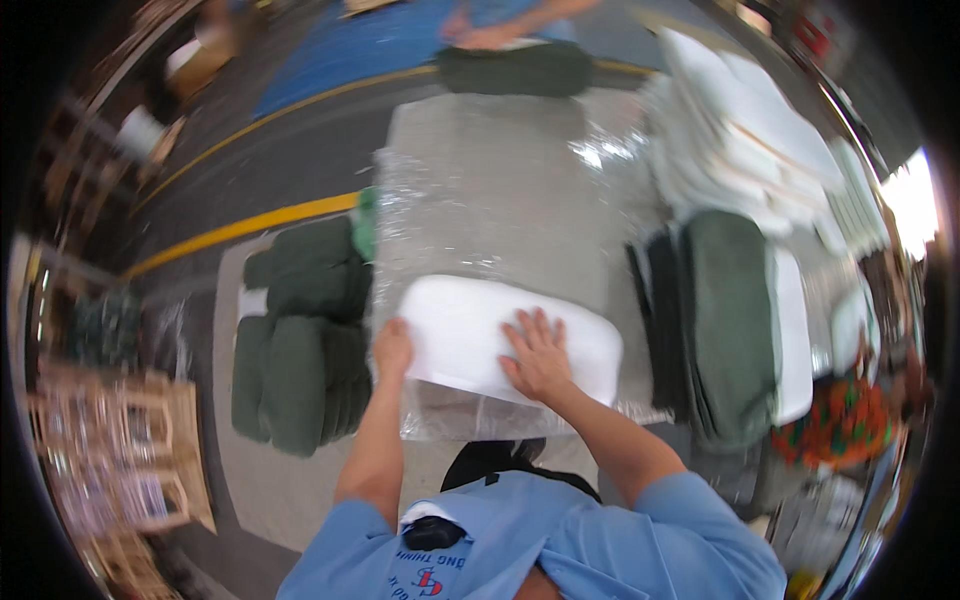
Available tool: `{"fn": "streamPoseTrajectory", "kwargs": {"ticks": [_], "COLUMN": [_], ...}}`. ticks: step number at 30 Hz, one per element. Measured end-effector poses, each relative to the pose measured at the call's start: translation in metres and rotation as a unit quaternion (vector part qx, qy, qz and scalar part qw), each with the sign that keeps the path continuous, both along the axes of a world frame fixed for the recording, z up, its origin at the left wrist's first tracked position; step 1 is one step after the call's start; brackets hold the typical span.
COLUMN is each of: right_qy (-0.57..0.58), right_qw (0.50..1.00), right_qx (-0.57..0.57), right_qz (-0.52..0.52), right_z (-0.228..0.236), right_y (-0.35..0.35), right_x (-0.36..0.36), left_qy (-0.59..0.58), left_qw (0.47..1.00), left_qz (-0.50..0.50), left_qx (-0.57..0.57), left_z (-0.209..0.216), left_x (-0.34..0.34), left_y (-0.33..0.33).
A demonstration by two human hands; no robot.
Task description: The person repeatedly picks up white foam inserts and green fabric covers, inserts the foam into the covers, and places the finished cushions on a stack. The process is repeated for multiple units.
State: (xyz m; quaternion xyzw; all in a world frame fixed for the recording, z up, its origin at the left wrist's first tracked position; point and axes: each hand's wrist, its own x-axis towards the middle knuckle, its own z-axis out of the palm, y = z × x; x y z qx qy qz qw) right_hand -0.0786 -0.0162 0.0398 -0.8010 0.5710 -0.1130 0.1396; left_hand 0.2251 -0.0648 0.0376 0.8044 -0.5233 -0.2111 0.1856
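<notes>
A white oblong foam pad (470, 325) with rounded corners lies across the near end of the plastic-covered table (480, 190). Its left end is in my left hand (392, 350), whose fingers are curled at the edge and partly hidden. My right hand (536, 352) rests flat on top of the pad, right of its middle, fingers spread. To the right stands a row of dark green padded pieces (735, 320) with a white pad (792, 335) against it. More dark green pieces (295, 385) are stacked low on the left.
White pads (740, 130) are piled high at the far right. Across the table, another person's hands (490, 35) are at a dark green piece (515, 70). A wooden pallet (185, 450) is at the lower left. Someone in a patterned orange-and-green garment (840, 420) is at the right.
</notes>
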Motion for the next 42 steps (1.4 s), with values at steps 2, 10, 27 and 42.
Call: {"fn": "streamPoseTrajectory", "kwargs": {"ticks": [2, 10, 27, 42], "right_qy": [-0.013, 0.001, -0.483, -0.485], "right_qw": [1.0, 1.0, 0.663, 0.676], "right_qx": [-0.013, -0.004, 0.194, 0.037], "right_qz": [0.007, -0.022, -0.538, -0.554], "right_z": [0.003, -0.002, 0.001, -0.023], "right_y": [0.0, 0.003, 0.126, 0.036], "right_x": [0.004, -0.012, -0.128, -0.146], "left_qy": [0.057, 0.645, 0.45, 0.371], "left_qw": [0.997, 0.734, 0.886, 0.923], "left_qz": [0.052, 0.122, -0.029, -0.078], "left_qx": [-0.026, 0.174, 0.108, 0.069], "left_z": [-0.007, -0.008, 0.02, 0.026], "left_x": [0.017, 0.004, 0.045, -0.017], "left_y": [-0.009, -0.026, 0.002, -0.103]}}
